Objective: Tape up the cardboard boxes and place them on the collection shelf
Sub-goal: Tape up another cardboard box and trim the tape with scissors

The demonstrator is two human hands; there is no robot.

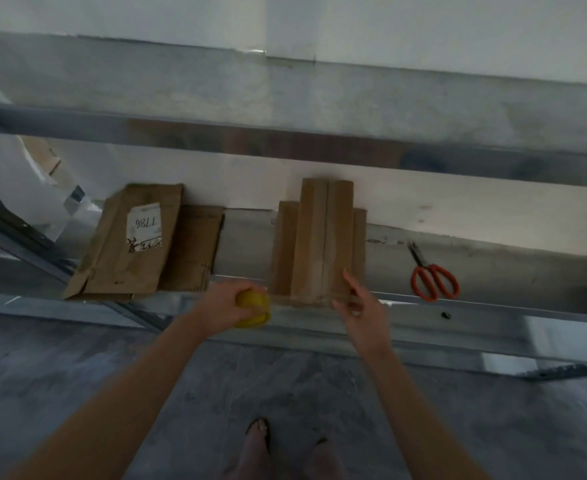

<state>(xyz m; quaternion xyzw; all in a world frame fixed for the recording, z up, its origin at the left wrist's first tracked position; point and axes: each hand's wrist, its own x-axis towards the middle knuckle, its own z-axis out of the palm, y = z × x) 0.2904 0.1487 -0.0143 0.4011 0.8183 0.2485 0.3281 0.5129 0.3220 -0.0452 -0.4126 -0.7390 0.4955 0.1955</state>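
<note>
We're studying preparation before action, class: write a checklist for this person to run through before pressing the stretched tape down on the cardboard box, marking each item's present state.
1. Firm grip on the yellow tape roll by the left hand: ok.
2. Free end of the clear tape strip pinched by the right hand: ok.
3. Strip pulled straight, no sag: ok.
4. Flaps of the brown cardboard box closed, meeting at the centre seam: ok.
5. The orange-handled scissors lying handy on the grey metal shelf, right of the box: ok.
6. Strip already stuck to the box: cannot tell.
</note>
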